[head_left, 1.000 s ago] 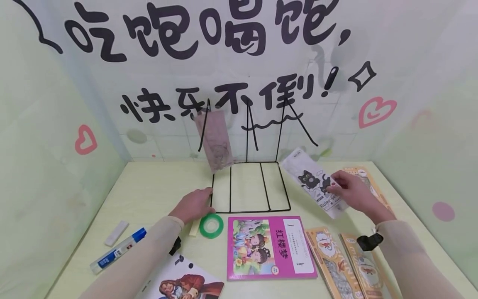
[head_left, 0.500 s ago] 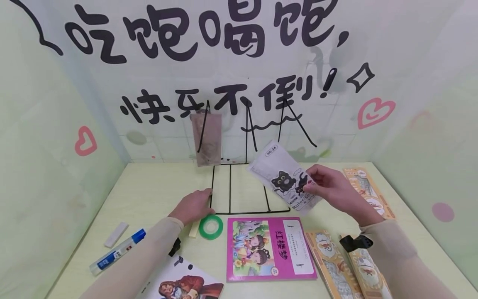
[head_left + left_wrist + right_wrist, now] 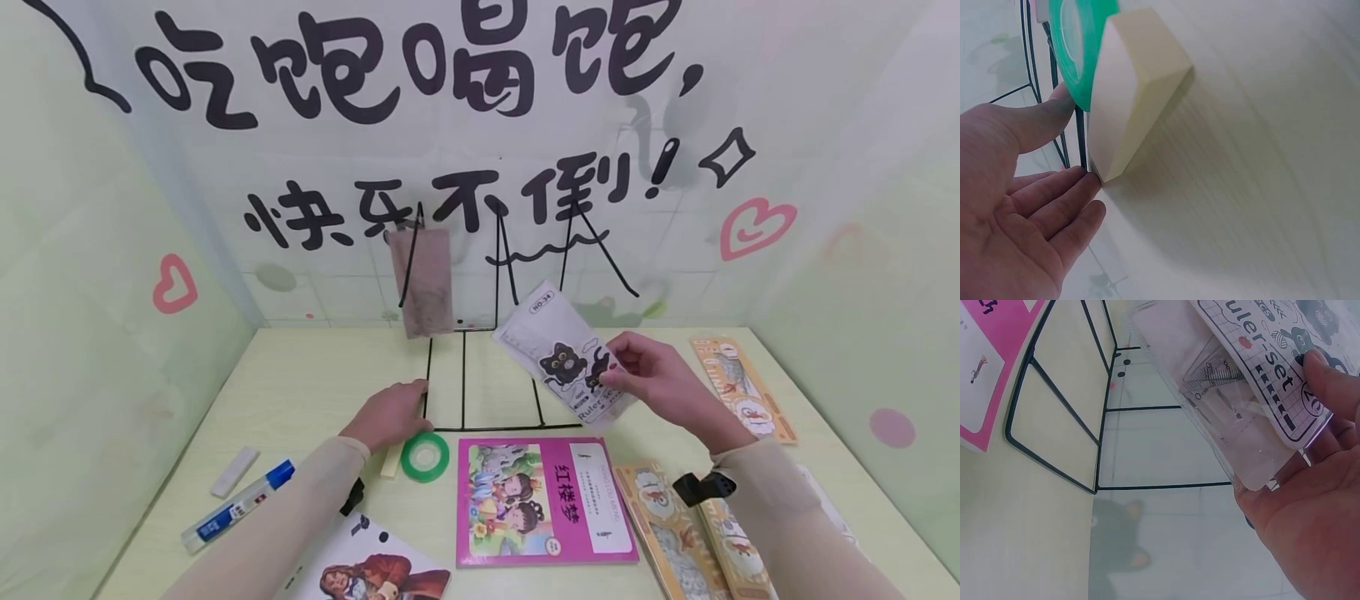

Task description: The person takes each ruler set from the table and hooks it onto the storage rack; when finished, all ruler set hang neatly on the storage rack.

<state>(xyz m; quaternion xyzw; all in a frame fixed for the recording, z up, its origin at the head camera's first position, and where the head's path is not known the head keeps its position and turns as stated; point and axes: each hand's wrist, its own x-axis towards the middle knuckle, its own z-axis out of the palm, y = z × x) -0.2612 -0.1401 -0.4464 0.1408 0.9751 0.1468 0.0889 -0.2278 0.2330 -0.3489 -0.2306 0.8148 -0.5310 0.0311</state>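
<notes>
My right hand (image 3: 652, 379) pinches a ruler set (image 3: 562, 358) in a clear pouch with a black-cat card, tilted before the right part of a black wire rack (image 3: 463, 375). In the right wrist view, the rulers (image 3: 1216, 375) show through the plastic beside the card. My left hand (image 3: 386, 412) touches the left side of the rack's base; in the left wrist view, its fingers (image 3: 1063, 203) are extended, nearly straight, by the wire. A similar pouch (image 3: 423, 283), its pinkish back outward, hangs at the rack's left prong. The middle and right prongs hold nothing.
Beside my left hand lie green tape (image 3: 425, 457) and a cream block (image 3: 1125, 94). A pink book (image 3: 547, 500) lies in front of the rack. Orange packs (image 3: 667, 525) lie right; a glue bottle (image 3: 236, 508), white block (image 3: 235, 471) and illustrated booklet (image 3: 375, 567) lie left.
My right hand has carried the ruler set leftward, to the rack's front right. The pouch on the left prong has swung from tilted to nearly straight. My left hand has stayed in place.
</notes>
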